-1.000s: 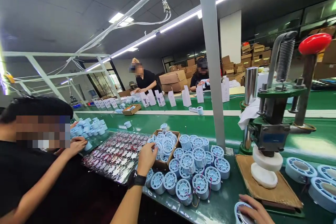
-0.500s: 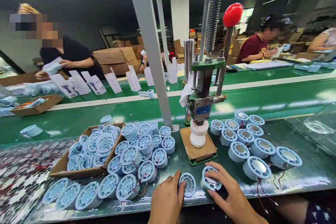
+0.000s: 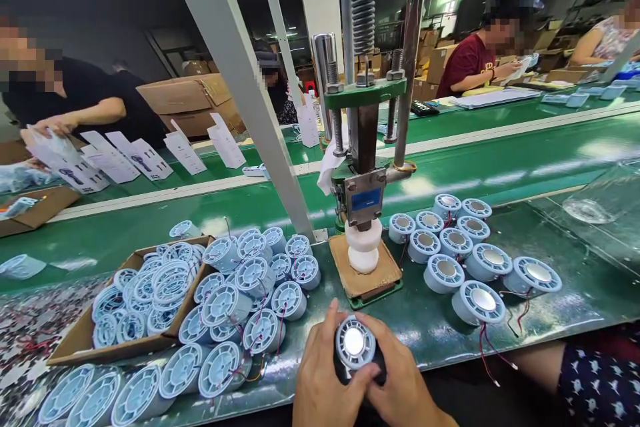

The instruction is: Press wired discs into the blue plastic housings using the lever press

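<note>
A light-blue round fan housing (image 3: 343, 351) with a shiny silver disc in its middle is held between my two hands at the table's front edge. My left hand (image 3: 320, 367) is closed round its left side, with the thumb below it. On the other side my right hand (image 3: 400, 370) wraps the right edge, its thumb near the lower rim. The fingers hide the housing's sides and underside. Just beyond my hands stands a green hand press (image 3: 367, 99) with a white round die (image 3: 364, 237) over a cardboard-covered base (image 3: 345, 283).
Several fan housings with silver discs (image 3: 479, 301) stand right of the press. More housings without discs (image 3: 225, 303) cluster left, beside a cardboard box (image 3: 65, 347) of blue rings. A grey post (image 3: 240, 73) rises behind. Co-workers sit across the green belt (image 3: 450, 167).
My hands have come together. Before, the left held a blue ring piece with a grey centre and the right a housing; now one housing face shows between them. The view has shifted.
</note>
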A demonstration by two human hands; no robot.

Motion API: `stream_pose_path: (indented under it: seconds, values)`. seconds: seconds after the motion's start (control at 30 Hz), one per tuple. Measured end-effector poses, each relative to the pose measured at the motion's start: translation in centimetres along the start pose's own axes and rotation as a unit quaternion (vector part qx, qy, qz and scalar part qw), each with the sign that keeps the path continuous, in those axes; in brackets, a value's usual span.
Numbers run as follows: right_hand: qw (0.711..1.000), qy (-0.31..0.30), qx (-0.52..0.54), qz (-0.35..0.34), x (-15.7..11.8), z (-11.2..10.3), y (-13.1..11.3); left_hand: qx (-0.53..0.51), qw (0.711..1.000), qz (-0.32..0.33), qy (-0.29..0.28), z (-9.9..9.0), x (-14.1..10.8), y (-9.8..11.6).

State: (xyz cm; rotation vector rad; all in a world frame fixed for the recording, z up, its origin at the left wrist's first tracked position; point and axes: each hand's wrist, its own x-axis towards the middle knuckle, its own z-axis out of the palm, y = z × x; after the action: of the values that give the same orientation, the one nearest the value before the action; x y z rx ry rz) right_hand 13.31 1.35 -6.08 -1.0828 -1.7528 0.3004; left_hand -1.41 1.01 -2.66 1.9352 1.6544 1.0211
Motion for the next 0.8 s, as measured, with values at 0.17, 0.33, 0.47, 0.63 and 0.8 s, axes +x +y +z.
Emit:
stream_pose_path:
  seconds: [0.17,0.33,0.47,0.63,0.8]
  values:
    - [0.999,0.021,-0.027,-0.002,0.3,1.0,-0.1,0.017,0.998,-0.053,0.005,0.5,0.3,1.3]
    - [1.0,-0.003,-0.02,-0.005,0.0,0.9,0.3,0.015,0.998,-0.057,0.023,1.0,-0.4,0.6]
    - [1.0,0.012,-0.026,-0.007,0.4,0.4,0.4,0.016,0.997,-0.066,0.034,1.3,-0.5,0.8]
    - [0.999,0.029,-0.025,-0.001,0.2,1.3,-0.4,0.035,0.995,-0.085,0.032,1.4,-0.4,0.9]
    - [1.0,0.002,0.005,0.011,-0.5,0.9,1.7,0.05,0.998,-0.016,0.035,1.3,-0.4,-0.3]
